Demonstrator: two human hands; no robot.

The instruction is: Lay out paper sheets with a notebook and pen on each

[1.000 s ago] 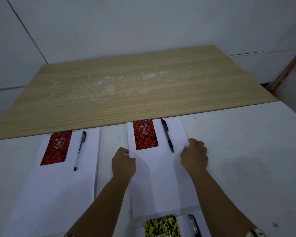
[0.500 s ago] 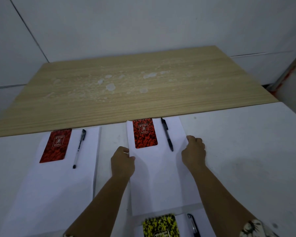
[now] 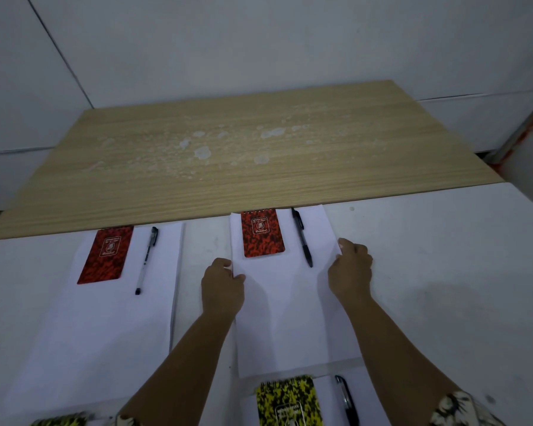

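Observation:
A white paper sheet (image 3: 285, 305) lies in the middle of the white table, with a red notebook (image 3: 261, 232) and a black pen (image 3: 302, 237) on its far end. My left hand (image 3: 222, 285) pinches the sheet's left edge and my right hand (image 3: 351, 267) grips its right edge. To the left lies a second sheet (image 3: 105, 327) with a red notebook (image 3: 106, 254) and a pen (image 3: 146, 259). A third sheet at the bottom carries a yellow notebook (image 3: 290, 401) and a pen (image 3: 346, 401).
A wooden board (image 3: 243, 155) with pale stains covers the far part of the white table (image 3: 443, 272). The tops of the two far sheets touch its near edge. Part of another yellow notebook (image 3: 62, 421) shows at the bottom left. White walls stand behind.
Both hands have slid slightly away from me along the middle sheet's edges. The sheet with its notebook and pen has shifted a little toward the wooden board.

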